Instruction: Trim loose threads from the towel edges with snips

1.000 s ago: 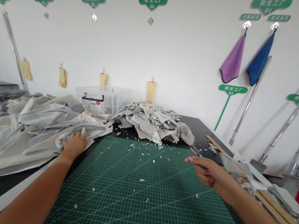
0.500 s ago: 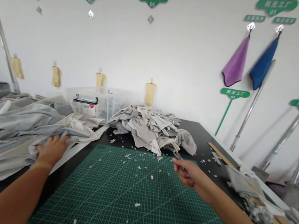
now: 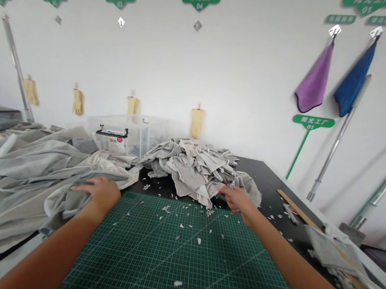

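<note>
My left hand [image 3: 103, 195] lies with fingers spread on the near right edge of a large heap of grey fabric [image 3: 34, 166]. Beneath its fingers is a bunched darker grey piece [image 3: 72, 197]. Closed round a small pair of scissors [image 3: 228, 184], my right hand [image 3: 236, 200] is at the front of a smaller pile of grey scraps [image 3: 191, 167]. The green cutting mat [image 3: 153, 259] lies below both hands, with small white bits scattered over it.
Clear plastic boxes [image 3: 114, 138] stand against the wall behind the heaps. A wooden strip [image 3: 298, 210] and more scraps [image 3: 329, 250] line the table's right edge. Yellow gloves [image 3: 197, 122], a purple cloth [image 3: 316, 78] and a blue cloth [image 3: 355, 78] hang on the wall.
My left hand has moved right across the heap, and the darker grey fabric there is now bunched toward the mat. My right hand with the scissors has shifted slightly up, nearer the scrap pile.
</note>
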`<state>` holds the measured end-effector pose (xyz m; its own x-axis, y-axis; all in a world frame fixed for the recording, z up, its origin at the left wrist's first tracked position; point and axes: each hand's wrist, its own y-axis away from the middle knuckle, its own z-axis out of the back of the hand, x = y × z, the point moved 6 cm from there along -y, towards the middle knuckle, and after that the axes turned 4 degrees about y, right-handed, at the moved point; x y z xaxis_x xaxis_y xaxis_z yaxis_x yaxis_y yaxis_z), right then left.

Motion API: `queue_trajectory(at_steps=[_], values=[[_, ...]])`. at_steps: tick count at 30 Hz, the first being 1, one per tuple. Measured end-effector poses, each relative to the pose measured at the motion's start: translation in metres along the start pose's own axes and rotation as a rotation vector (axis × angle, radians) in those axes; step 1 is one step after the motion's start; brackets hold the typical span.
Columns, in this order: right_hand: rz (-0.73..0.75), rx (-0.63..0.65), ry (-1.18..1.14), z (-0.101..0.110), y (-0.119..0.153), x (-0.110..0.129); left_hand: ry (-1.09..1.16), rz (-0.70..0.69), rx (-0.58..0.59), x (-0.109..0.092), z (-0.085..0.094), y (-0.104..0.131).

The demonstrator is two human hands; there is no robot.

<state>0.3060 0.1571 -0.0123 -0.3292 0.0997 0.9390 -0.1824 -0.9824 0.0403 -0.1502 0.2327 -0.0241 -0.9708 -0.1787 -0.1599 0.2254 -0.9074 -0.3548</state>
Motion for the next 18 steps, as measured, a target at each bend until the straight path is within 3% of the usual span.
queue_trajectory(at_steps=[4,8,13,18], values=[[0.242,-0.29,0.435,0.013,-0.03,0.028,-0.004,-0.222,-0.104,-0.063,0.016,0.023],[0.236,-0.438,0.809,0.004,-0.061,0.043,0.126,-0.357,-0.157,-0.106,0.021,0.043],[0.179,-0.457,1.005,-0.02,-0.095,0.043,0.173,-0.425,-0.124,-0.119,0.007,0.056],[0.131,-0.451,1.037,-0.023,-0.113,0.036,0.231,-0.489,-0.069,-0.117,-0.001,0.056]])
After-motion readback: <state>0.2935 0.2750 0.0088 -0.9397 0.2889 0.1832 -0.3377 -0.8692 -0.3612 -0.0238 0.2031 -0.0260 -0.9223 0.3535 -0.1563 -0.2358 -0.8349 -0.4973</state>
